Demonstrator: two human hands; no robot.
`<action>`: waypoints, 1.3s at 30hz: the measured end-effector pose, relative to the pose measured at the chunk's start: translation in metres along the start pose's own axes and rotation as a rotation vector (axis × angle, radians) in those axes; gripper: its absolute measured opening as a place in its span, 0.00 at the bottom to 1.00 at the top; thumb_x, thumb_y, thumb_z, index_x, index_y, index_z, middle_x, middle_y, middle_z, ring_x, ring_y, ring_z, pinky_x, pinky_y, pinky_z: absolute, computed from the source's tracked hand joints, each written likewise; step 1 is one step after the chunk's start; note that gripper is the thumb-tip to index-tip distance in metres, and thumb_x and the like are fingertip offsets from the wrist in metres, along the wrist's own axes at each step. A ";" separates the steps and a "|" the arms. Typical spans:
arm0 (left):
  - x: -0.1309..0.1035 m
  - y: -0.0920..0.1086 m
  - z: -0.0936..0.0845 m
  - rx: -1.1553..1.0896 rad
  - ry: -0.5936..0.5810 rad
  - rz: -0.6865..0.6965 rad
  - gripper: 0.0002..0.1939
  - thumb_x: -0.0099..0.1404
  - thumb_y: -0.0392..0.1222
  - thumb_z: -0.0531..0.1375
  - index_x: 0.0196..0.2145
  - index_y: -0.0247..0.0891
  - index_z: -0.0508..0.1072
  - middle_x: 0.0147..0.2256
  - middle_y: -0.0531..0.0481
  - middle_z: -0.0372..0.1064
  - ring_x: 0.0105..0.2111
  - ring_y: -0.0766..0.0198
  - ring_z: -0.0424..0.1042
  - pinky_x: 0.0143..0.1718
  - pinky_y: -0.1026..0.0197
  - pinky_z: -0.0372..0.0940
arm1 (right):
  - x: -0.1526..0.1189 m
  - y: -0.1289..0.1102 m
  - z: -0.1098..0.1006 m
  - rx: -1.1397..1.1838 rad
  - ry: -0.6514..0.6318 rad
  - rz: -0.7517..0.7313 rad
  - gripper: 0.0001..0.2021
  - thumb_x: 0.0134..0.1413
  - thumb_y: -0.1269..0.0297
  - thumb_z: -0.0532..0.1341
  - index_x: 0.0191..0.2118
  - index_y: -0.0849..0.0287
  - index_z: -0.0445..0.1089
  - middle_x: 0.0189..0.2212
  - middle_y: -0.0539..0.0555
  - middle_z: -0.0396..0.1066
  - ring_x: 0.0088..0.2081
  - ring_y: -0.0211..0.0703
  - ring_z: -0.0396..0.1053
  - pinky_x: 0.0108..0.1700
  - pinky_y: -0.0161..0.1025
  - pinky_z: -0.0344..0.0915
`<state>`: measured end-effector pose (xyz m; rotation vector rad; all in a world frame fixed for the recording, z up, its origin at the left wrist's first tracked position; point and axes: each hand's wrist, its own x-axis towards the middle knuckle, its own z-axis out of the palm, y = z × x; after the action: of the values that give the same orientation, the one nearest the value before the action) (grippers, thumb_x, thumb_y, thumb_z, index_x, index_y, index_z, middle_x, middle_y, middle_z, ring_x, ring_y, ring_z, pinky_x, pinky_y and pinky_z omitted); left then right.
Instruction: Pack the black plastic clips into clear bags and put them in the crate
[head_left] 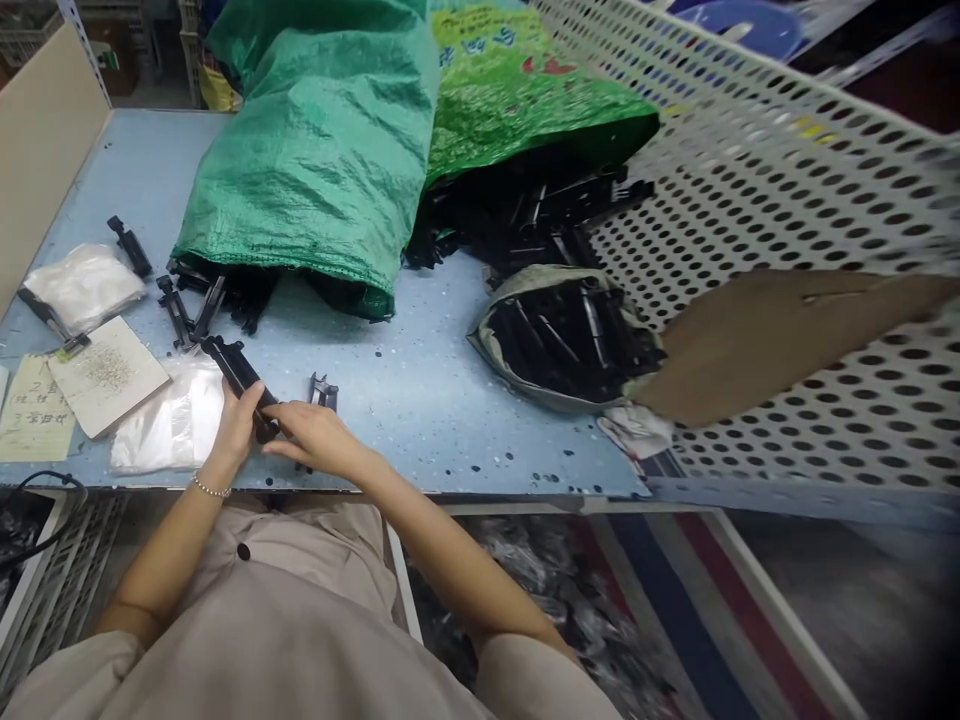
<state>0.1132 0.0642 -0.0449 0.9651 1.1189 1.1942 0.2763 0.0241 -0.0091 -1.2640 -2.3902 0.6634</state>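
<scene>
1. Plastic bags point(166, 428) lie just beside our left hand point(238, 424), perhaps for easy reach
2. Its fingers clamp the black part point(235, 368) above the table point(450, 400), likely steadying it
3. Our right hand point(319, 435) touches the part's near end; we cannot tell whether those fingers grip

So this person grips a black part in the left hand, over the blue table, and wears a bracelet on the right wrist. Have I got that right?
Not quite: the bracelet is on the left wrist, as the head view shows. The rest stands: the left hand grips a black part over the blue table.
</scene>
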 end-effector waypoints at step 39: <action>0.001 0.035 -0.030 -0.254 0.035 -0.065 0.31 0.64 0.67 0.58 0.51 0.38 0.71 0.40 0.45 0.73 0.37 0.61 0.73 0.39 0.59 0.68 | 0.066 -0.002 0.007 0.890 -0.230 0.373 0.22 0.69 0.53 0.39 0.37 0.59 0.65 0.28 0.55 0.73 0.22 0.39 0.66 0.27 0.36 0.62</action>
<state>0.0766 0.0696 -0.0166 0.7111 0.9901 1.2686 0.2363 0.0764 -0.0073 -1.2288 -1.6188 1.8001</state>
